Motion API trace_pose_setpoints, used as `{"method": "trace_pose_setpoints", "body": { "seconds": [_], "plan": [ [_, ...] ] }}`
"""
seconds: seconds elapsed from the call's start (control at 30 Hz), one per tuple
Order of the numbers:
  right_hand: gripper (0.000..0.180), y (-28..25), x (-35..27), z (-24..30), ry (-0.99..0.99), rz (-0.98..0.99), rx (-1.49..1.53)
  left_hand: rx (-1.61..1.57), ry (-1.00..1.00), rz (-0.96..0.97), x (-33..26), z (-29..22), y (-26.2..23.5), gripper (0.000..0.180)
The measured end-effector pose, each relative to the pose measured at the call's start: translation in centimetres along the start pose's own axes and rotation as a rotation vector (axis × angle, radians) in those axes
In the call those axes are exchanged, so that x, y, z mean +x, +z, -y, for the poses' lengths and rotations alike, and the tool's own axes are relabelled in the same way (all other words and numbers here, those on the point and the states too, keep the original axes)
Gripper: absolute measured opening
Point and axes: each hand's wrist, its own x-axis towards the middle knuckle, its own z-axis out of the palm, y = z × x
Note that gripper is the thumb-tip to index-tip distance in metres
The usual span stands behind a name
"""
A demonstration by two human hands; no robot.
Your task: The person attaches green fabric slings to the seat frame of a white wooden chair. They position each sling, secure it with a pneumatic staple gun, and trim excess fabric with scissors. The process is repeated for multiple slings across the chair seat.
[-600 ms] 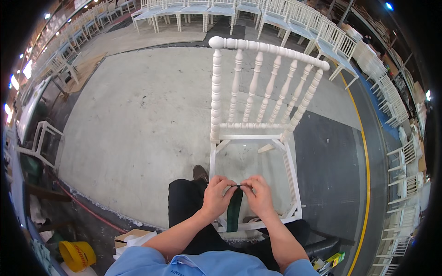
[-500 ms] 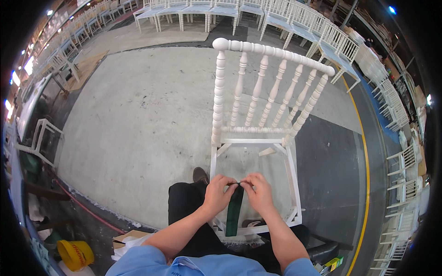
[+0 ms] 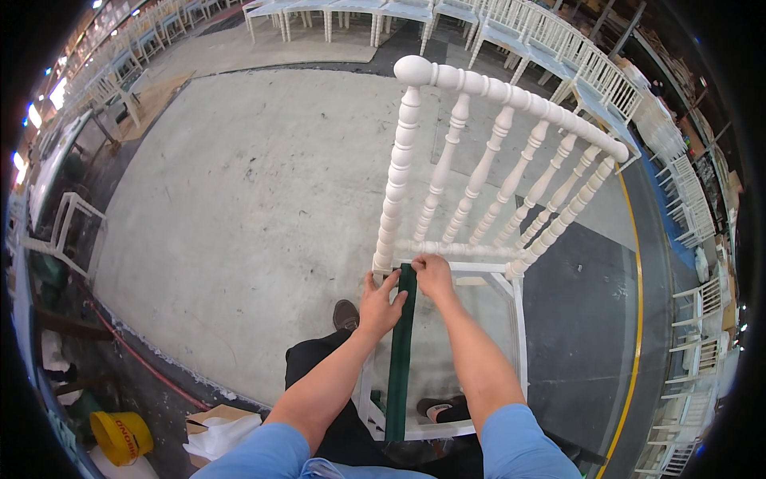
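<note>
A white wooden chair frame (image 3: pixel 521 339) with turned spindles and an open seat stands before me. A flat dark green strap (image 3: pixel 400 351) runs lengthwise over the seat opening, from the rail below the backrest toward my lap. My right hand (image 3: pixel 433 279) pinches the strap's far end at that rail. My left hand (image 3: pixel 381 305) is beside the strap, near the foot of the left back post (image 3: pixel 392 199); its thumb and fingers are apart, with fingertips at the strap's edge. Exactly what lies beneath the fingertips is hidden.
White chairs (image 3: pixel 531 52) line the back and right side. A small white frame (image 3: pixel 68 231) stands at the left. Lower left are a yellow bucket (image 3: pixel 121 437) and a cardboard box (image 3: pixel 209 419) with white material. My shoe (image 3: pixel 345 314) rests left of the frame.
Both hands have moved forward from above the seat opening to the rear rail, taking the strap's end along. The strap now stretches longer across the seat. My left fingers have spread from their pinch.
</note>
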Motion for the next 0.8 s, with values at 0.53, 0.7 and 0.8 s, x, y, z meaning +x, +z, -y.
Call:
{"method": "trace_pose_setpoints", "body": {
  "seconds": [0.53,0.7,0.8],
  "plan": [
    [0.024,2.2,2.1,-2.3,0.005,0.109,-0.234,0.219,-0.011,0.092,1.4,-1.6,-0.7,0.062],
    [0.026,2.1,2.5,-2.8,-0.105,0.154,-0.339,0.23,-0.029,0.138,1.4,-1.4,-0.7,0.061],
    [0.033,2.1,2.7,-2.6,-0.083,0.217,-0.42,0.241,-0.032,0.145,1.5,-1.4,-0.6,0.061]
  ]
}}
